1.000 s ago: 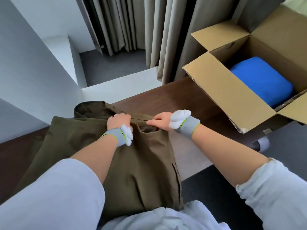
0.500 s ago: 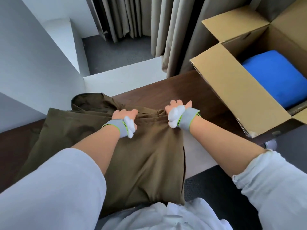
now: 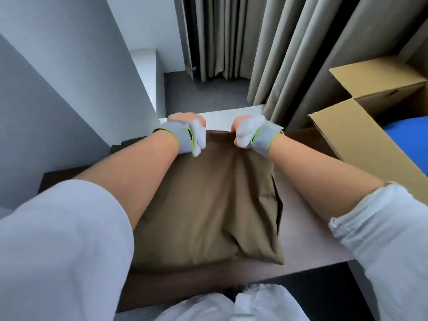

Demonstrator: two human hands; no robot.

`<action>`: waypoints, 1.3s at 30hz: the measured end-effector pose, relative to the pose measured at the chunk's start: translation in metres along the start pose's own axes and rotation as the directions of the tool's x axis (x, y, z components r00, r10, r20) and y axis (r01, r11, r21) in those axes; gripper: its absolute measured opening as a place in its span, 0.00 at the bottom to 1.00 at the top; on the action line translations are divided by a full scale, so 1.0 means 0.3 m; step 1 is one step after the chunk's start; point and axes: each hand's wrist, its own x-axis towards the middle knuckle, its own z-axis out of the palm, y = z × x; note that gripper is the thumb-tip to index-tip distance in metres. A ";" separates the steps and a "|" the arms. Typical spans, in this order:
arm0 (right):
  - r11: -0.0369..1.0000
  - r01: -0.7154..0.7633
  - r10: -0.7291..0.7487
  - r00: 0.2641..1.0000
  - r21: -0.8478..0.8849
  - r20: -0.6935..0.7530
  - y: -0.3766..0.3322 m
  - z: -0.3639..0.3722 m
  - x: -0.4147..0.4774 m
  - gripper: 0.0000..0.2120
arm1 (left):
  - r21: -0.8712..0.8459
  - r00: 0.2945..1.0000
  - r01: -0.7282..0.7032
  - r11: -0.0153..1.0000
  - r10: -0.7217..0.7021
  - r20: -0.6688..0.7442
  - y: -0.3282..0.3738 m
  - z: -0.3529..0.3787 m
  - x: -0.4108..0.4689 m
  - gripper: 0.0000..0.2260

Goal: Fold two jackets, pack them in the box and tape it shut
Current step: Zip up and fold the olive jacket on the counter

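An olive-brown jacket (image 3: 208,205) lies folded into a narrow rectangle on the dark wooden table (image 3: 308,246), in the middle of the view. My left hand (image 3: 185,122) and my right hand (image 3: 243,128) both grip its far edge with curled fingers, about a hand's width apart. At the right stands an open cardboard box (image 3: 361,144) with its flaps spread; a folded blue jacket (image 3: 407,133) lies inside it.
Grey-beige curtains (image 3: 278,54) hang behind the table and the box. A white wall and a white ledge (image 3: 148,72) stand at the left. Grey carpet lies beyond and below the table's near edge.
Both hands have moved away from me along the jacket and closed on its far edge. The jacket's spread-out left part no longer shows, and it now appears narrower. The camera tilted, pushing the box right.
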 end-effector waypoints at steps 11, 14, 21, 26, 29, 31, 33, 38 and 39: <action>0.997 -0.083 0.083 0.995 0.006 -0.057 -0.085 0.444 -0.066 0.26 | -0.321 0.833 0.545 0.774 -0.544 0.101 -0.300 0.607 -0.294 0.26; 0.955 -0.219 0.258 0.946 0.197 -0.195 -0.087 0.557 -0.136 0.27 | -0.410 0.662 0.729 0.549 -0.718 0.216 -0.373 0.744 -0.404 0.28; 0.421 -0.508 0.776 0.630 0.752 -0.009 -0.005 0.681 -0.320 0.23 | -0.506 0.775 0.571 0.647 -0.628 0.073 -0.330 0.783 -0.411 0.26; 0.286 -0.631 0.776 0.594 0.721 0.211 0.046 0.693 -0.428 0.24 | -0.450 0.974 0.153 0.880 -0.211 -0.082 -0.051 0.698 -0.384 0.24; 0.339 -0.699 0.723 0.621 0.629 0.301 0.081 0.692 -0.487 0.23 | -0.397 0.992 -0.026 0.918 -0.026 -0.125 0.064 0.675 -0.398 0.24; 0.378 -0.621 0.697 0.679 0.686 0.230 0.111 0.697 -0.513 0.20 | -0.343 0.992 -0.094 0.935 0.058 -0.114 0.130 0.668 -0.407 0.25; 0.391 -0.457 0.670 0.736 0.799 0.093 0.125 0.687 -0.525 0.17 | -0.332 0.997 -0.070 0.941 0.053 -0.059 0.178 0.675 -0.412 0.25; 0.506 -0.400 0.641 0.767 0.764 -0.023 0.206 0.649 -0.514 0.17 | -0.265 0.980 0.153 0.952 -0.112 0.162 0.217 0.740 -0.423 0.28; 0.545 -0.449 0.622 0.783 0.708 0.017 0.235 0.656 -0.509 0.16 | -0.254 0.974 0.171 0.952 -0.125 0.188 0.230 0.747 -0.431 0.28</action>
